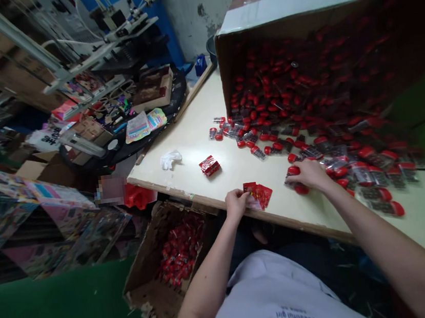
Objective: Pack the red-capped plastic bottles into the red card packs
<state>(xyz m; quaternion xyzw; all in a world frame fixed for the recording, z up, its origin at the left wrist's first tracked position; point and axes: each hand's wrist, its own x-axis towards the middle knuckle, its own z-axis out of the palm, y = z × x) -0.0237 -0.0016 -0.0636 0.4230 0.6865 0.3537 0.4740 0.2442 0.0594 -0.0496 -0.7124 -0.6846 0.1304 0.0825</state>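
Note:
My left hand (235,201) is closed on a small stack of red cards (259,194) at the near edge of the pale table (195,145). My right hand (308,174) lies curled over small red-capped packets (293,170), gripping one or more of them. A wide heap of the same clear packets with red caps (356,162) spreads to the right and spills from a big cardboard box (300,55) tipped on its side. A lone red packet bundle (209,165) lies on the table further left.
A crumpled white wrapper (170,159) lies near the table's left edge. Below the table an open cardboard box (170,257) holds red packets. A cluttered round workstation with machinery (118,88) stands at the far left, over a green floor (61,317).

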